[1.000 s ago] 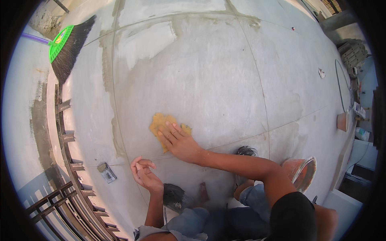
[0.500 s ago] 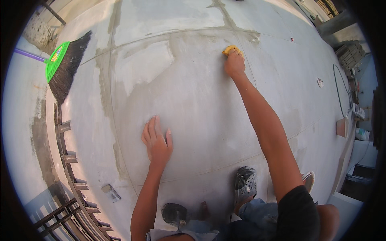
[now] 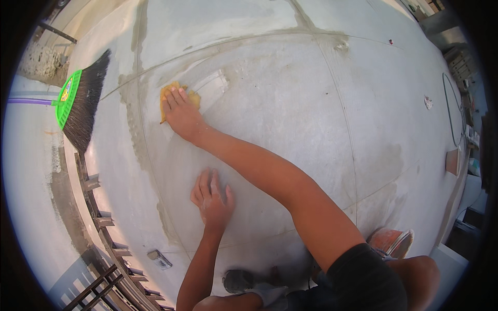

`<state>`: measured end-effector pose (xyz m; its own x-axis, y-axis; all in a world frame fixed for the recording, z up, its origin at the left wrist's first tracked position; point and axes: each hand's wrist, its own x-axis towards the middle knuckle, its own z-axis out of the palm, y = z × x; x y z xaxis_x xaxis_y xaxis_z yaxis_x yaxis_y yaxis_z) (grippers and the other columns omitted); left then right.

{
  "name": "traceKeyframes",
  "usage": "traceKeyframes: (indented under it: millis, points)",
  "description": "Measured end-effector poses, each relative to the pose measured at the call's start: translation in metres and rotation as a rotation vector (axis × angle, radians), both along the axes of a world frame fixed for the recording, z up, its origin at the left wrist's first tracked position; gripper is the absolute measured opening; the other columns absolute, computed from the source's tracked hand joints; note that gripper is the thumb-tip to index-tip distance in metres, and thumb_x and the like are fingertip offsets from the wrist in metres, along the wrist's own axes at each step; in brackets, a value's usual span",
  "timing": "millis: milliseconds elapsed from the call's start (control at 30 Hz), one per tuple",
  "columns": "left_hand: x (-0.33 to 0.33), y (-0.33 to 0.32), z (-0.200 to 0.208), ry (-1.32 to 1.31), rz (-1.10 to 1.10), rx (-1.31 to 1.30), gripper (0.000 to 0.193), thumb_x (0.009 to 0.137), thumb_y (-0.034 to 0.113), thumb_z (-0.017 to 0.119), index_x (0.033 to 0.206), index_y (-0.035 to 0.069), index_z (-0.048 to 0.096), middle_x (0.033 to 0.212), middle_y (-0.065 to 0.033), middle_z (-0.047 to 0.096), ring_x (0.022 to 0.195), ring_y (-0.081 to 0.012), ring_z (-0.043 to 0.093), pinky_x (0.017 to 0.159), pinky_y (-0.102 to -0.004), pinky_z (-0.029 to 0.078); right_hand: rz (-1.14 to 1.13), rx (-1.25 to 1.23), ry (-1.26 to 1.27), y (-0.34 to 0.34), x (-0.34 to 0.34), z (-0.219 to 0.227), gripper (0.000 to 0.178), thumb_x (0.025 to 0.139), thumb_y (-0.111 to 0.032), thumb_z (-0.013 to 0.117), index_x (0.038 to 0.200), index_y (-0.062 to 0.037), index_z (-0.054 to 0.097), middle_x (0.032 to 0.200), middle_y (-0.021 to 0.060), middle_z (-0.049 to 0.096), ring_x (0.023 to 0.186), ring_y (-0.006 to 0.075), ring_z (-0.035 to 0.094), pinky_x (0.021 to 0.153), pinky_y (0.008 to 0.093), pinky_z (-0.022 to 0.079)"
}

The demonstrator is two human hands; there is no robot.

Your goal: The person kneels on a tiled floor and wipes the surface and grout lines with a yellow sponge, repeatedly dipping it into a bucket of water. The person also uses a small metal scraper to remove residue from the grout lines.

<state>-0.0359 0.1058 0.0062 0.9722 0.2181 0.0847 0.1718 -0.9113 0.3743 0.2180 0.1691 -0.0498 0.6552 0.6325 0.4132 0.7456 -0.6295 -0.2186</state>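
Observation:
My right hand point(image 3: 182, 115) presses a crumpled yellow cloth point(image 3: 195, 98) onto the grey tiled floor point(image 3: 290, 98), its arm stretched across to the left. The cloth spreads out past the fingertips and covers part of a paler patch on the tile. Nearer to me, my left hand point(image 3: 212, 199) leans on the same tile with its fingers spread and nothing in it. Dark damp-looking streaks run along several of the tile joints around both hands.
A broom point(image 3: 85, 103) with a green head lies at far left, beside a dark metal rail point(image 3: 106, 222). A small scraper-like tool point(image 3: 159, 259) sits near my left forearm. An orange bucket point(image 3: 389, 242) stands by my right leg. A hose point(image 3: 450, 109) and a pot point(image 3: 453, 161) are far right.
My right hand has swept the cloth from the far right across to the left, and the cloth now lies more spread out. My left hand stays on the floor. The view has shifted slightly.

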Motion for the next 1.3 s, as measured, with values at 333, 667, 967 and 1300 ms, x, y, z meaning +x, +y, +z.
traceKeyframes:
  millis: [333, 667, 967, 1300]
  points:
    - [-0.007, 0.012, 0.004, 0.014, 0.015, 0.028, 0.063, 0.093, 0.018, 0.073, 0.151, 0.001, 0.057, 0.158, -0.0182, 0.049, 0.147, -0.0383, 0.045, 0.117, -0.0588, 0.031, -0.64, -0.501, 0.171, -0.317, 0.199, 0.056, 0.049, 0.11, -0.01, 0.045, 0.158, -0.0097, 0.05, 0.17, 0.0071, 0.048, 0.159, 0.0261, 0.042, 0.13, 0.0645, 0.028]
    - [-0.012, 0.017, 0.008, 0.048, 0.016, 0.022, 0.062, 0.093, 0.019, 0.072, 0.151, 0.001, 0.057, 0.157, -0.0177, 0.049, 0.148, -0.0372, 0.043, 0.117, -0.0572, 0.029, -0.435, 0.047, 0.113, -0.052, 0.129, 0.016, 0.044, 0.1, -0.005, 0.06, 0.142, 0.0025, 0.064, 0.155, 0.0219, 0.06, 0.147, 0.0417, 0.053, 0.125, 0.0508, 0.039]
    - [-0.012, 0.015, -0.002, 0.024, 0.013, -0.033, 0.053, 0.094, 0.018, 0.07, 0.144, 0.005, 0.062, 0.158, -0.0153, 0.049, 0.149, -0.0341, 0.043, 0.116, -0.0534, 0.03, 0.338, 0.031, 0.241, 0.094, -0.045, 0.029, 0.038, 0.101, -0.012, 0.06, 0.137, -0.0044, 0.068, 0.154, 0.0122, 0.062, 0.148, 0.0305, 0.053, 0.128, 0.0459, 0.035]
    - [-0.003, 0.011, 0.007, -0.114, 0.042, -0.036, 0.051, 0.093, 0.017, 0.069, 0.143, 0.005, 0.065, 0.154, -0.0126, 0.057, 0.141, -0.0287, 0.054, 0.112, -0.0503, 0.037, -0.525, -0.131, 0.182, -0.196, 0.092, 0.05, 0.062, 0.094, 0.006, 0.057, 0.154, -0.0099, 0.059, 0.162, 0.0074, 0.058, 0.155, 0.0276, 0.049, 0.128, 0.0631, 0.03]
